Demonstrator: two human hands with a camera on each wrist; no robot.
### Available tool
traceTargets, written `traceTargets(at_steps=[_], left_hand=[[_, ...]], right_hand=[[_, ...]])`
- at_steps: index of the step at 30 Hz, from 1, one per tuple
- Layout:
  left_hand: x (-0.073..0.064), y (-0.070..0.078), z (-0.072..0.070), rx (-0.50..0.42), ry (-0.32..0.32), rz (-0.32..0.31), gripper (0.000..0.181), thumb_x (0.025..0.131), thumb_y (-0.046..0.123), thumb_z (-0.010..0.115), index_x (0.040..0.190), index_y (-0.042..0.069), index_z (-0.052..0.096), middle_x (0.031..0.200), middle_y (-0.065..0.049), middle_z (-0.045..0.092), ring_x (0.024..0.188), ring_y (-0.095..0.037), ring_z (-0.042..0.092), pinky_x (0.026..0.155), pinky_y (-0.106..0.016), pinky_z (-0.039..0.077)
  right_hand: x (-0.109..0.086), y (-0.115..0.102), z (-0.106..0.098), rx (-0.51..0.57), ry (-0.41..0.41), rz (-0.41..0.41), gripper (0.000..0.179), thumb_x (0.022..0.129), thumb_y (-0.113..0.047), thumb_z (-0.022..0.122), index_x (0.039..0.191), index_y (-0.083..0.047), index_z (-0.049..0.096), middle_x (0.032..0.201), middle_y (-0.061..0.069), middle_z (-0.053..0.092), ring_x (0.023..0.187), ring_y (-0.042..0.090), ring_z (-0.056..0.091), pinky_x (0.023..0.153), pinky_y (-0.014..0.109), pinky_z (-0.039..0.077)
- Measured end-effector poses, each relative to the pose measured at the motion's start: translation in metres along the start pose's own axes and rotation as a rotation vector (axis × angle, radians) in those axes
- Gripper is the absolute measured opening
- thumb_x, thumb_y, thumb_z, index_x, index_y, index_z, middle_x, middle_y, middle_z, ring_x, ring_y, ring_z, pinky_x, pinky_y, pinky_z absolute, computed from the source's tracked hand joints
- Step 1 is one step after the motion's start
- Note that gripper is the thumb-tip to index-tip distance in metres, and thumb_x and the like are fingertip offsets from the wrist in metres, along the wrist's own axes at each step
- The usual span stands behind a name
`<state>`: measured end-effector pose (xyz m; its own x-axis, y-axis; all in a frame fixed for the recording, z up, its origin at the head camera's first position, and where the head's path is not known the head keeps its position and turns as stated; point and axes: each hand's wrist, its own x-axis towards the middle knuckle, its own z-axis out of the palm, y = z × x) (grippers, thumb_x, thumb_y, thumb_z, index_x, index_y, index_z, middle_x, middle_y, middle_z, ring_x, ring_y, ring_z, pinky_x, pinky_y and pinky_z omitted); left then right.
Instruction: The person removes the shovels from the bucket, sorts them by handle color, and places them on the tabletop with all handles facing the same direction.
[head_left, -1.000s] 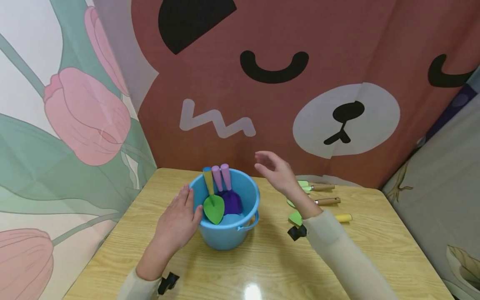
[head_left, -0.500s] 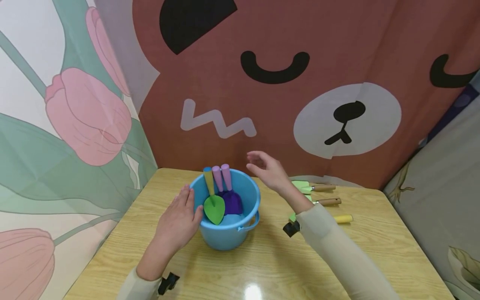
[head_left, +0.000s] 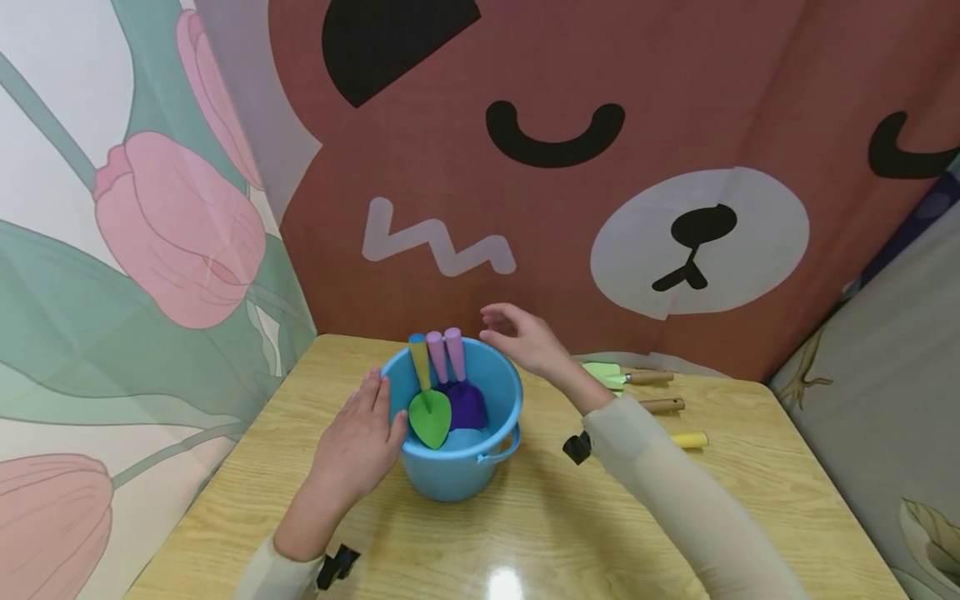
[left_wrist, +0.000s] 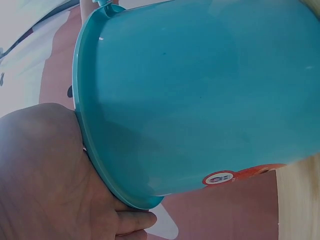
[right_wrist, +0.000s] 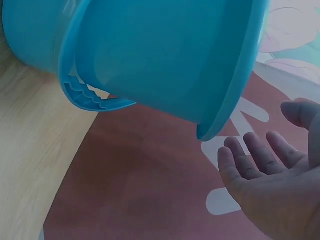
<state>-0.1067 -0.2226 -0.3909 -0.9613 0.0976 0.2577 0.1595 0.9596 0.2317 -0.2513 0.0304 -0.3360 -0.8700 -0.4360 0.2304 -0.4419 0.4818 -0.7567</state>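
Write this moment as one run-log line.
blue bucket: upright, green trowel and pink-handled tools inside; left hand: at bucket rim; right hand: empty, apart from bucket

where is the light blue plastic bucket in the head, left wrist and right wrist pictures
Head: the light blue plastic bucket stands at lower middle, slightly left.
Left wrist: it fills the centre and right, lying sideways in the picture, rim toward the left.
Right wrist: it spans the top, from left edge to right of centre.
Shared landmark: the reddish-brown printed fabric backdrop.

The left hand (head_left: 356, 442) is laid against the left of the bucket (head_left: 450, 479), fingers extended; the right hand (head_left: 527, 340) is held apart, near the bucket's far right, fingers loosely curved.
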Motion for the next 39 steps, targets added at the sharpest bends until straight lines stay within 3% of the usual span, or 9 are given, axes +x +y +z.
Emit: traceTargets(at_steps=[15, 39], left_hand=[[0.001, 0.000, 0.001, -0.006, -0.002, -0.005, 0.068, 0.107, 0.038, 0.039, 0.152, -0.012, 0.032, 0.162, -0.028, 0.026, 0.152, -0.040, 0.023, 0.122, -0.054, 0.026], [0.001, -0.001, 0.000, 0.000, -0.010, -0.010, 0.068, 0.107, 0.039, 0.038, 0.152, -0.012, 0.033, 0.162, -0.028, 0.026, 0.151, -0.041, 0.025, 0.122, -0.053, 0.025]], right_hand=[[0.018, -0.008, 0.006, -0.056, -0.144, 0.031, 0.048, 0.100, -0.032, 0.065, 0.143, -0.013, 0.054, 0.138, 0.010, 0.061, 0.127, 0.028, 0.057, 0.104, 0.044, 0.052], [0.037, -0.012, 0.020, -0.168, -0.214, 0.047, 0.048, 0.099, -0.031, 0.066, 0.141, -0.011, 0.056, 0.137, 0.009, 0.062, 0.128, 0.026, 0.058, 0.104, 0.040, 0.052]])
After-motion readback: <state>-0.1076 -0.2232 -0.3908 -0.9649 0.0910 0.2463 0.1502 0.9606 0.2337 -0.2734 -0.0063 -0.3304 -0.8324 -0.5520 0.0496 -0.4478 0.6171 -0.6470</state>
